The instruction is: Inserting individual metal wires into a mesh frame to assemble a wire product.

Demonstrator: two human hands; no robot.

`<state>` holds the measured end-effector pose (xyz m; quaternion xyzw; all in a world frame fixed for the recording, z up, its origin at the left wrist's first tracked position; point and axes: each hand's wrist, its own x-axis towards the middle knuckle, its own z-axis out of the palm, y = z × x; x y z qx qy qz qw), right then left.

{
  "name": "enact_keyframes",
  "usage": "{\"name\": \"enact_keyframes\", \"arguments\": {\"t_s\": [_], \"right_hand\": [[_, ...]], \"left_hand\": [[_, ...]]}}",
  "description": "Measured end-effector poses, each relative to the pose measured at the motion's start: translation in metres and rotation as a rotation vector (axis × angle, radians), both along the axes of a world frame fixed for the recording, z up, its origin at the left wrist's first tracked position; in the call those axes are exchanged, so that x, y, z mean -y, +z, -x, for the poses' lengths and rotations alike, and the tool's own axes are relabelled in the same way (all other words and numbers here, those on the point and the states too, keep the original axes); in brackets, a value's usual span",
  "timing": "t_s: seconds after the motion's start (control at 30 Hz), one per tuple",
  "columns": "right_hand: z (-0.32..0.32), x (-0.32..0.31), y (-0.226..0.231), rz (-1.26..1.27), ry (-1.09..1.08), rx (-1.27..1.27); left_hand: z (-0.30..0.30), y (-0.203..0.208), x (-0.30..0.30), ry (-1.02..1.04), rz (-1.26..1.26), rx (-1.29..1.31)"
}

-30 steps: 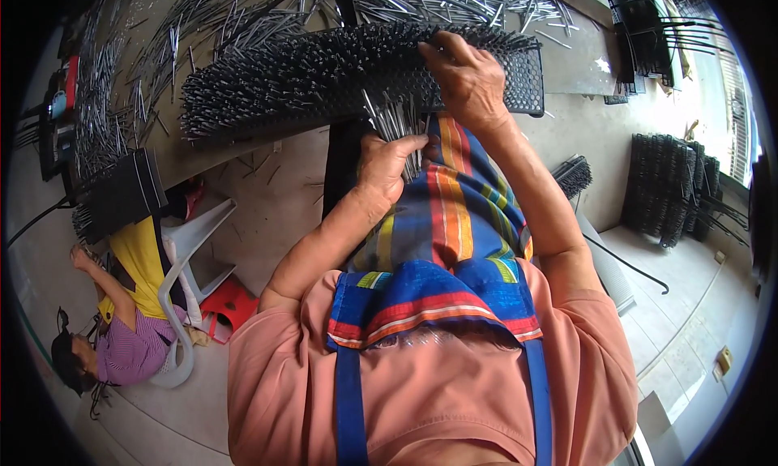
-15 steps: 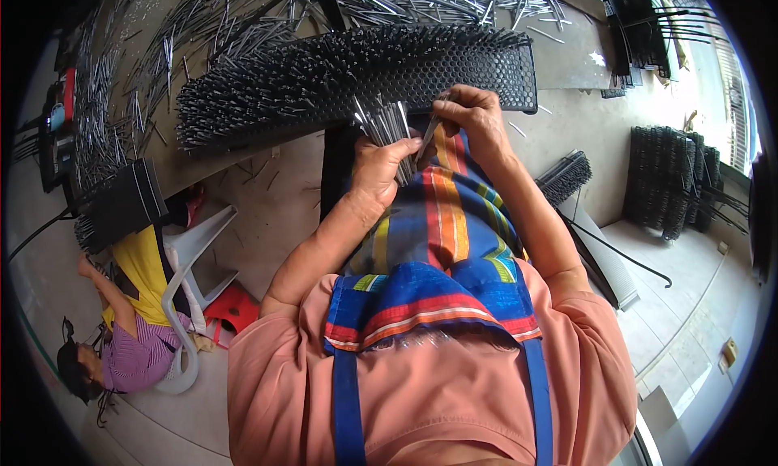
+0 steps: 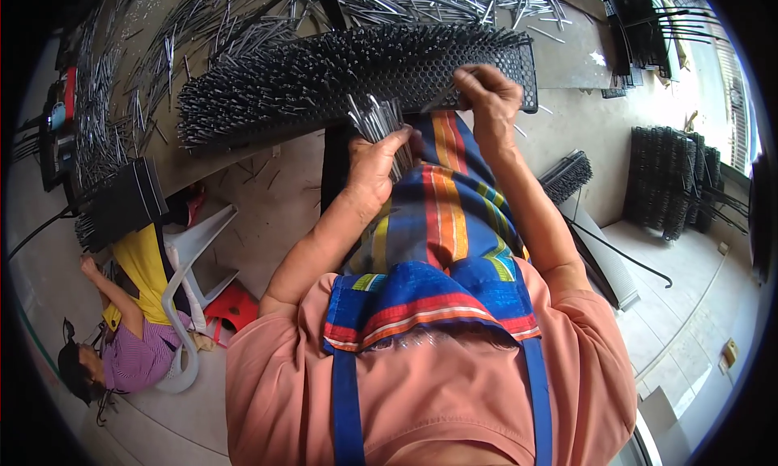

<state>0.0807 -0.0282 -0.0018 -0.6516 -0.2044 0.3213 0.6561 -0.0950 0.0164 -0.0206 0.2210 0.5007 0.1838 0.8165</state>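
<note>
A bundle of thin grey metal rods [image 3: 379, 121] is gripped in my left hand [image 3: 373, 168], with the upper ends fanning out above my fingers. My right hand [image 3: 492, 97] is raised to the right of it, thumb and fingers pinched on a single thin rod [image 3: 440, 100] that is blurred by motion. Just beyond both hands lies a long black perforated rack [image 3: 506, 67]. Upright rods fill its holes densely on the left and along the back. Bare holes show at its front right, next to my right hand.
Loose rods [image 3: 438, 4] are heaped across the table [image 3: 182, 162] behind the rack. At the left a person [image 3: 142, 356] sits on a white chair [image 3: 180, 304] beside another rod-filled rack [image 3: 121, 207]. Filled racks [image 3: 664, 182] stand stacked on the floor at right.
My right hand has moved up and right, away from the bundle, toward the rack's right part with a rod in its fingers. The left hand keeps the bundle in nearly the same place.
</note>
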Motion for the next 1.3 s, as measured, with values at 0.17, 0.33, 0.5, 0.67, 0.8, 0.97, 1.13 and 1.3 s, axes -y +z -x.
{"name": "enact_keyframes", "arguments": {"t_s": [0.17, 0.33, 0.5, 0.67, 0.8, 0.97, 1.13, 1.3], "right_hand": [[-0.014, -0.027, 0.003, -0.1, -0.027, 0.331], [-0.019, -0.034, -0.006, -0.239, 0.015, 0.578], [-0.019, -0.031, -0.003, -0.132, 0.046, 0.617], [-0.017, -0.029, 0.009, -0.109, 0.095, 0.727], [-0.019, -0.028, 0.006, -0.128, 0.082, 0.623], [-0.013, -0.031, -0.007, -0.109, 0.087, 0.694], [-0.01, -0.036, -0.005, 0.039, 0.089, 0.872], [-0.01, -0.036, 0.0, 0.114, 0.142, 1.024]], "left_hand": [[0.023, -0.008, 0.021, -0.099, -0.002, 0.045], [0.03, -0.004, 0.022, -0.134, 0.007, 0.116], [0.019, 0.009, 0.018, -0.09, 0.014, 0.153], [0.011, -0.013, 0.02, 0.008, -0.078, 0.129], [0.005, -0.018, 0.02, 0.034, -0.078, 0.144], [0.006, -0.026, 0.018, 0.003, 0.032, 0.072], [0.002, -0.016, 0.018, 0.019, 0.013, 0.099], [-0.003, -0.003, 0.01, 0.003, 0.033, 0.165]]}}
